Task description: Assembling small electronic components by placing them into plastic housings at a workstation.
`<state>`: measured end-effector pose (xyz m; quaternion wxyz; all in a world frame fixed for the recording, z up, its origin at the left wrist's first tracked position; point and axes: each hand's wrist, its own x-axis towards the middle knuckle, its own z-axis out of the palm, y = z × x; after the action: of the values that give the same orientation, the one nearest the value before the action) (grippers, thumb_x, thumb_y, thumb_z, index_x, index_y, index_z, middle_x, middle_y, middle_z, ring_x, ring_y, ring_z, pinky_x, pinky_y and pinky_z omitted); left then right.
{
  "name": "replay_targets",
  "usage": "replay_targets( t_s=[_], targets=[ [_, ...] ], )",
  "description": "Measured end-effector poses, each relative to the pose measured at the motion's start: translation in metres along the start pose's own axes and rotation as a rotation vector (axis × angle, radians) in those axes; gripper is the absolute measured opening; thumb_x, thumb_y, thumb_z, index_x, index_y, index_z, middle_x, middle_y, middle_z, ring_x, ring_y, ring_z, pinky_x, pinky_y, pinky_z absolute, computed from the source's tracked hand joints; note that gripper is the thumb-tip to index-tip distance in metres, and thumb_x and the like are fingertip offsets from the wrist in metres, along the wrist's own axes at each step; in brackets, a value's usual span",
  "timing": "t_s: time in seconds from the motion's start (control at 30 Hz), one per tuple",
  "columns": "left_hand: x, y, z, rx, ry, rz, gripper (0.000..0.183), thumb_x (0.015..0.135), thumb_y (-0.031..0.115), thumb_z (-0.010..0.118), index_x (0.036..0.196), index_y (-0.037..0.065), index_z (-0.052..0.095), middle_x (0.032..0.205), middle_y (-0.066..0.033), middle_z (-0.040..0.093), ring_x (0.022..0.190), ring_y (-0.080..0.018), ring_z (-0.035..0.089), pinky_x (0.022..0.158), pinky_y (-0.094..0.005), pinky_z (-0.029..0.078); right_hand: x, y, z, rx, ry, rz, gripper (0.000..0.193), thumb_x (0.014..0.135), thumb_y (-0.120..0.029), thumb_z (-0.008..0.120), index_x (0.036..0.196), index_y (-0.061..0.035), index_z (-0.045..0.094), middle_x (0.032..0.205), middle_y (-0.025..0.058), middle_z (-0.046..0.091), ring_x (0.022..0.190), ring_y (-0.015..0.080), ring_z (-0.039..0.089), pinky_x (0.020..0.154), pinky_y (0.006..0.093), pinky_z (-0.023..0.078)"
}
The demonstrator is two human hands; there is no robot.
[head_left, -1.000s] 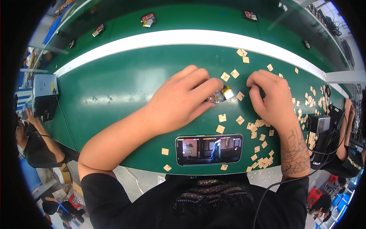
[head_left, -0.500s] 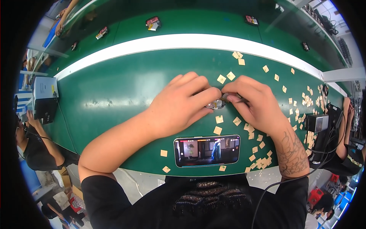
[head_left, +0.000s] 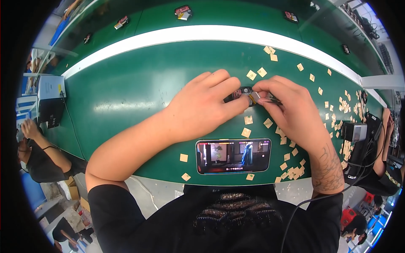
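My left hand [head_left: 206,99] is closed around the left side of a small black-cased device [head_left: 242,91] with a reddish circuit board, its thumb and forefinger along the edge. At the device's right side, my right hand [head_left: 291,105] pinches a flat silver pouch battery [head_left: 255,98] with a yellow strip. A thin dark metal tool, likely tweezers [head_left: 275,101], sticks out between the right fingers. The battery lies partly over the casing. My left fingers hide much of the device.
A lit phone [head_left: 233,156] lies in front of me. Small cream square stickers [head_left: 268,122] are scattered around and to the right. Similar devices [head_left: 183,13] sit beyond the white rail [head_left: 202,33]. Grey-black boxes stand left [head_left: 51,99] and right [head_left: 354,131]. Other people work at both sides.
Both hands and the device have shifted slightly up in the picture. The device now shows its reddish board, and the battery is visible between the right fingertips. The whole view has tilted a little.
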<state>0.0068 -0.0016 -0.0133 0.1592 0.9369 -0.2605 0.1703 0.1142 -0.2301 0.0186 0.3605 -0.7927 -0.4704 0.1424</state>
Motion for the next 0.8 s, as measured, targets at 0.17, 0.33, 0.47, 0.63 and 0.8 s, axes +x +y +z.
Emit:
replay_targets(
  t_s=[0.17, 0.33, 0.47, 0.63, 0.8],
  targets=[
    [0.000, 0.001, 0.002, -0.053, 0.026, -0.023, 0.033, 0.082, 0.021, 0.085, 0.112, 0.011, 0.075, 0.108, -0.0057, 0.065, 0.094, -0.0272, 0.062, 0.079, -0.0394, 0.055, -0.002, -0.001, 0.015, 0.030, 0.077, 0.025, 0.023, 0.095, -0.001, 0.072, 0.117, -0.0035, 0.067, 0.102, 0.0142, 0.072, 0.091, 0.0350, 0.075, 0.076, 0.0423, 0.060],
    [0.002, 0.000, 0.002, -0.164, 0.039, -0.076, 0.033, 0.081, 0.016, 0.085, 0.110, 0.010, 0.070, 0.107, -0.0066, 0.065, 0.094, -0.0292, 0.062, 0.080, -0.0403, 0.055, -0.003, 0.000, 0.019, 0.030, 0.048, 0.055, 0.021, 0.095, 0.000, 0.072, 0.116, -0.0030, 0.068, 0.102, 0.0139, 0.073, 0.092, 0.0342, 0.075, 0.077, 0.0413, 0.061],
    [0.001, 0.002, -0.002, -0.186, 0.043, -0.097, 0.034, 0.081, 0.014, 0.085, 0.111, 0.009, 0.069, 0.105, -0.0063, 0.066, 0.095, -0.0296, 0.062, 0.081, -0.0405, 0.055, -0.006, 0.000, 0.026, 0.150, 0.101, 0.095, 0.022, 0.094, 0.001, 0.074, 0.115, -0.0024, 0.068, 0.102, 0.0138, 0.073, 0.092, 0.0319, 0.076, 0.077, 0.0390, 0.061],
    [0.003, 0.000, 0.000, -0.203, 0.042, -0.110, 0.038, 0.081, 0.014, 0.085, 0.114, 0.008, 0.068, 0.102, -0.0059, 0.064, 0.094, -0.0298, 0.061, 0.081, -0.0408, 0.053, -0.003, 0.004, 0.027, 0.169, 0.124, 0.098, 0.021, 0.094, 0.000, 0.076, 0.114, -0.0022, 0.070, 0.100, 0.0131, 0.074, 0.089, 0.0283, 0.077, 0.074, 0.0365, 0.061],
    [0.004, 0.002, 0.001, -0.216, 0.058, -0.105, 0.040, 0.081, 0.014, 0.085, 0.116, 0.008, 0.067, 0.100, -0.0062, 0.063, 0.093, -0.0303, 0.060, 0.080, -0.0414, 0.053, -0.005, 0.006, 0.025, 0.125, 0.114, 0.132, 0.018, 0.094, -0.002, 0.078, 0.112, -0.0024, 0.073, 0.098, 0.0116, 0.074, 0.083, 0.0256, 0.076, 0.069, 0.0349, 0.059]
  ],
)
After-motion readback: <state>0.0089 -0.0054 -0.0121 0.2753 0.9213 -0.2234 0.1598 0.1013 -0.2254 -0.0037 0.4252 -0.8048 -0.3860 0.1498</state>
